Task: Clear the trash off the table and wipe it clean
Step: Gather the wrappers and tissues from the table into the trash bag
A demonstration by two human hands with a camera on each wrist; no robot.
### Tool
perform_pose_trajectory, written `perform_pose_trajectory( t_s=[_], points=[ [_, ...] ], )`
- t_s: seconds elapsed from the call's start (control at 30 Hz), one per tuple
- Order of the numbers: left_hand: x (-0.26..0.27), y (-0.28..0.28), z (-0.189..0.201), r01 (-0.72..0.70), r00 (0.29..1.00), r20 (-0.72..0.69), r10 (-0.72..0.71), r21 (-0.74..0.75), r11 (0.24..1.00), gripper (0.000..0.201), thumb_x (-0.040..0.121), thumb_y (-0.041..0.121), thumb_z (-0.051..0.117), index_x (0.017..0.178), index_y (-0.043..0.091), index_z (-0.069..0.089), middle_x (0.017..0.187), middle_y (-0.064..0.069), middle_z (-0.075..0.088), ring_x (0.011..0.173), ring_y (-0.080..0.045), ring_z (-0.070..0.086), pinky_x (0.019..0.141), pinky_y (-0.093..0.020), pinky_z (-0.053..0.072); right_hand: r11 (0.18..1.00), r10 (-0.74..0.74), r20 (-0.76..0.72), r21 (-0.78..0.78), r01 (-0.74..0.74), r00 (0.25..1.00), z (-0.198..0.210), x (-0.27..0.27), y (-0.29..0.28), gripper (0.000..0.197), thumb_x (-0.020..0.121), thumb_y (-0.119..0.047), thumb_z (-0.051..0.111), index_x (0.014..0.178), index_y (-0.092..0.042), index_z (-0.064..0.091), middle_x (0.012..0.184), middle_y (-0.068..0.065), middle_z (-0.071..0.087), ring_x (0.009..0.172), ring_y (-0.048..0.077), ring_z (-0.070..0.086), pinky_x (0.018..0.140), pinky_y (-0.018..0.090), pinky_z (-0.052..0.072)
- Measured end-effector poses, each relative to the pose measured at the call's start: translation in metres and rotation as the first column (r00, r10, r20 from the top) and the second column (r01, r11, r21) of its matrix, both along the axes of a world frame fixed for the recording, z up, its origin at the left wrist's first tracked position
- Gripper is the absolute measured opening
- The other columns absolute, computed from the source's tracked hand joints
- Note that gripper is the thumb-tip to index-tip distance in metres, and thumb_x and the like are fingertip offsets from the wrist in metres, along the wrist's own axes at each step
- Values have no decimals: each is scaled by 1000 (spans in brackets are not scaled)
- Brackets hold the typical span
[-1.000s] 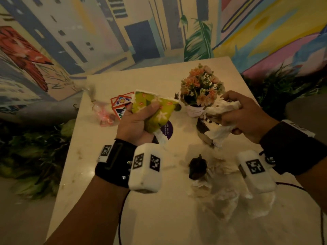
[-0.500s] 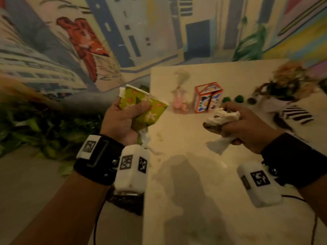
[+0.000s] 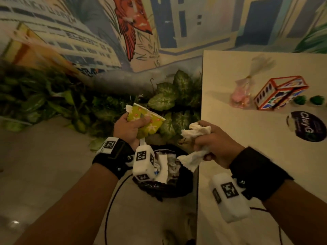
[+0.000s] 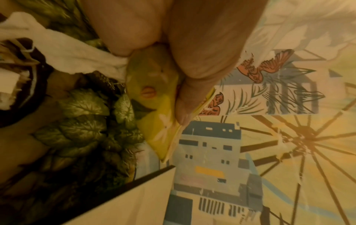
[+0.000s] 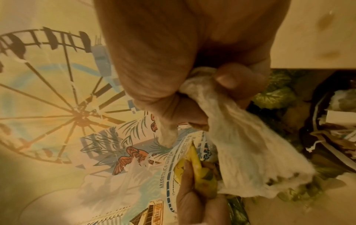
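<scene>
My left hand (image 3: pixel 131 127) grips a crushed yellow-green flowered paper cup (image 3: pixel 147 121), with a scrap of white tissue hanging below it; the cup (image 4: pixel 159 115) is pinched flat under my thumb in the left wrist view. My right hand (image 3: pixel 215 142) clutches a wad of crumpled white tissues (image 3: pixel 193 144), seen close as tissues (image 5: pixel 240 137) in the right wrist view. Both hands hover just left of the cream table (image 3: pixel 247 174), above a black-lined trash bin (image 3: pixel 164 183) on the floor that holds paper waste.
On the table stand a red patterned box (image 3: pixel 279 92), a small clear bag of pink sweets (image 3: pixel 242 94), two green balls (image 3: pixel 308 100) and a dark round sticker (image 3: pixel 306 126). Leafy plants (image 3: pixel 169 103) line the painted wall behind the bin.
Both hands swung left from over the table to its left edge, carrying the cup and tissues. The view turned left, and the trash bin came into sight below them.
</scene>
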State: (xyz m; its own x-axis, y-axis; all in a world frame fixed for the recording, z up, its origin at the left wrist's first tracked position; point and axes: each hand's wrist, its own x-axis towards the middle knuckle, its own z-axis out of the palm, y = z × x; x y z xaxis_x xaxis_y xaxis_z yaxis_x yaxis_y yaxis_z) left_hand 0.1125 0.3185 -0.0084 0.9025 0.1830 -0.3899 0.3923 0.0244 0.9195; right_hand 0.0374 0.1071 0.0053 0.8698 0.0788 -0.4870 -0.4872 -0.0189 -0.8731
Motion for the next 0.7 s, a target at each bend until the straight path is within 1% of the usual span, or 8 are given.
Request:
perform_pose_trajectory(
  t_s=[0.1, 0.2, 0.33, 0.43, 0.5, 0.57, 0.63, 0.7],
  points=[
    [14, 7, -31, -50, 998, -53, 46, -89, 995, 32, 80, 2, 71, 110, 6, 60, 95, -5, 67, 72, -11, 65, 44, -19, 51, 999, -18, -49, -32, 16, 999, -28, 16, 23, 29, 74, 13, 49, 80, -15, 49, 67, 7, 43, 50, 16, 38, 37, 17, 27],
    [28, 13, -65, -62, 993, -110, 53, -80, 995, 31, 80, 3, 72, 108, 6, 60, 94, -4, 66, 74, -13, 63, 42, -18, 50, 997, -75, -127, -34, 71, 989, -63, 26, 51, 24, 76, 8, 53, 80, -16, 49, 70, 8, 46, 54, 17, 40, 40, 20, 29],
    [43, 23, -119, -5, 982, -190, -10, -77, 997, 32, 81, 2, 71, 111, 5, 61, 103, -8, 66, 74, -15, 62, 45, -22, 52, 976, -216, -252, -69, 205, 943, -125, 34, 93, 26, 77, -1, 57, 90, -24, 53, 90, 11, 57, 74, 27, 51, 55, 31, 42],
    [62, 37, -174, 55, 961, -268, -66, -51, 997, 34, 80, 6, 72, 112, 7, 61, 104, -5, 65, 77, -17, 63, 54, -26, 54, 928, -373, -359, -127, 351, 856, -179, 43, 117, 34, 79, -3, 58, 102, -26, 52, 110, 11, 57, 87, 30, 56, 60, 33, 47],
    [74, 44, -207, 139, 941, -312, -135, -9, 990, 40, 78, 12, 76, 114, 7, 60, 111, -6, 66, 89, -24, 65, 72, -38, 59, 879, -473, -424, -160, 450, 772, -214, 46, 127, 40, 80, 0, 57, 113, -22, 51, 118, 13, 54, 93, 34, 56, 57, 31, 48],
    [83, 46, -240, 200, 921, -344, -181, 22, 980, 46, 75, 20, 78, 117, 13, 59, 117, -5, 64, 102, -28, 63, 89, -47, 53, 840, -536, -458, -206, 502, 709, -250, 43, 135, 48, 81, 1, 55, 124, -20, 50, 125, 12, 52, 97, 35, 55, 58, 33, 50],
    [92, 45, -277, 245, 908, -356, -221, 22, 969, 60, 72, 27, 80, 125, 15, 56, 121, -5, 63, 106, -29, 61, 93, -49, 51, 829, -555, -460, -245, 502, 693, -284, 41, 140, 50, 83, 0, 56, 129, -17, 47, 125, 11, 52, 100, 34, 55, 67, 41, 54],
    [97, 43, -313, 242, 911, -348, -223, 12, 970, 57, 65, 35, 81, 115, 18, 60, 118, -3, 65, 104, -28, 63, 90, -50, 53, 836, -549, -433, -277, 474, 715, -315, 42, 140, 43, 84, 2, 58, 122, -15, 48, 110, 8, 54, 90, 29, 55, 81, 48, 53]
  ],
)
